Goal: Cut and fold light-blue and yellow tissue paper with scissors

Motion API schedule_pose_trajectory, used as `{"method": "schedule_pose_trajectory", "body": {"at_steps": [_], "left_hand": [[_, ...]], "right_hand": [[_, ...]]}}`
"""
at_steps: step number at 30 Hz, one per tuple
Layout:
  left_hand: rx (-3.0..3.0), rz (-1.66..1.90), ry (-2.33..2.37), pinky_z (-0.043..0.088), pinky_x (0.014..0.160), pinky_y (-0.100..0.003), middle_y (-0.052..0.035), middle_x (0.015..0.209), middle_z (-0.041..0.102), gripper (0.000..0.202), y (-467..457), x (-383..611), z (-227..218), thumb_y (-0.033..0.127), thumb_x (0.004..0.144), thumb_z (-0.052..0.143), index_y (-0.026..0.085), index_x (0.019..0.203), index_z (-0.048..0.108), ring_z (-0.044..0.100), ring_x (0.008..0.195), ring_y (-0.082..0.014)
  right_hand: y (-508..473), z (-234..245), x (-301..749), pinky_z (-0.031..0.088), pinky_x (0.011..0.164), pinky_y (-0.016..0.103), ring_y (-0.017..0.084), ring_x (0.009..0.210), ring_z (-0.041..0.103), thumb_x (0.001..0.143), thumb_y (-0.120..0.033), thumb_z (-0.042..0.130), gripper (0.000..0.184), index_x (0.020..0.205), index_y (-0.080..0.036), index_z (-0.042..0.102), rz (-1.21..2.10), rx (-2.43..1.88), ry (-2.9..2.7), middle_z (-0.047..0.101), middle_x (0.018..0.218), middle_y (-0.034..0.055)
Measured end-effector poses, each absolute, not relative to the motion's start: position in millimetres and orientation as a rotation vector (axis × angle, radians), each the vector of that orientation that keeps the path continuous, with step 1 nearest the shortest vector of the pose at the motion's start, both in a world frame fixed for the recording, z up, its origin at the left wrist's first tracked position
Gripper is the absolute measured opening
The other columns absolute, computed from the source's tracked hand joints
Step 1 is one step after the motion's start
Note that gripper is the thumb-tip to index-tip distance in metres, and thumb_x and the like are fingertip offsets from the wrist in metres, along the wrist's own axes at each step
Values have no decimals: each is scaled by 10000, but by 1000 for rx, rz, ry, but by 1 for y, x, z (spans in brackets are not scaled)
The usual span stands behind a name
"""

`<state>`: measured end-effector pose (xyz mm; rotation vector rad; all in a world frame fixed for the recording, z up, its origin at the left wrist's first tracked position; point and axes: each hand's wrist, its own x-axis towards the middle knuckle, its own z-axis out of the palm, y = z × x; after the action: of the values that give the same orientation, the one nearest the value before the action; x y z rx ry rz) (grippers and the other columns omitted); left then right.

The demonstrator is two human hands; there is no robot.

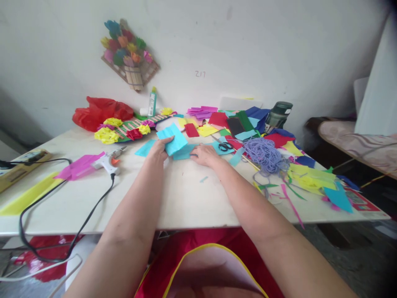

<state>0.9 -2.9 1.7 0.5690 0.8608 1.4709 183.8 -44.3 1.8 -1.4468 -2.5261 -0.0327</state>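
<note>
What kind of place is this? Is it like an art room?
Probably a craft corner in somebody's room. A table has a glue gun and tangled purple yarn on it, and a colourful flower decoration hangs on the wall.

The blue sheet [176,141] I hold mid-frame looks like thin, matt, lightly creased paper. Right of centre, the yarn [263,155] looks soft and fibrous; centre left, the glue gun [107,163] looks like smooth plastic; the tabletop [192,198] looks smooth, faintly glossy.
</note>
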Motion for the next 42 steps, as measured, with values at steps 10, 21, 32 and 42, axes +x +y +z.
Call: {"method": "schedule_pose_trajectory", "body": {"at_steps": [10, 21, 32, 42], "left_hand": [[778, 1548, 786, 552, 783, -403, -88, 801, 709, 369, -7, 26, -3, 58, 499, 781, 113, 841, 651, 673, 808, -264], [853, 1515, 829, 474, 532, -235, -45, 722, 675, 403, -4, 8, 6, 403, 606, 729, 154, 917, 671, 638, 659, -173], [1386, 1238, 1024, 348, 418, -211, -11, 512, 578, 301, -14, -5, 11, 381, 524, 800, 143, 578, 623, 482, 431, -97], [1109, 1533, 983, 329, 429, -198, 27, 474, 532, 301, -5, 16, -3, 363, 550, 772, 161, 534, 549, 461, 436, -83]], "right_hand": [[-24, -8, 180, 517, 591, 296, 153, 601, 624, 765, -539, 566, 427, 874, -132, 637, 1349, -981, -1241, 665, 715, 57], [-23, -5, 191, 477, 447, 217, 105, 446, 563, 693, -165, 657, 54, 659, -141, 622, 1271, -1099, -1320, 624, 524, -22], [-26, -2, 201, 451, 419, 216, 107, 430, 539, 611, -223, 729, 148, 616, -144, 605, 1371, -1107, -1444, 608, 502, -21], [-10, -18, 194, 449, 460, 236, 108, 485, 502, 623, -374, 679, 262, 605, -177, 507, 1079, -1171, -1179, 498, 489, -58]]}}
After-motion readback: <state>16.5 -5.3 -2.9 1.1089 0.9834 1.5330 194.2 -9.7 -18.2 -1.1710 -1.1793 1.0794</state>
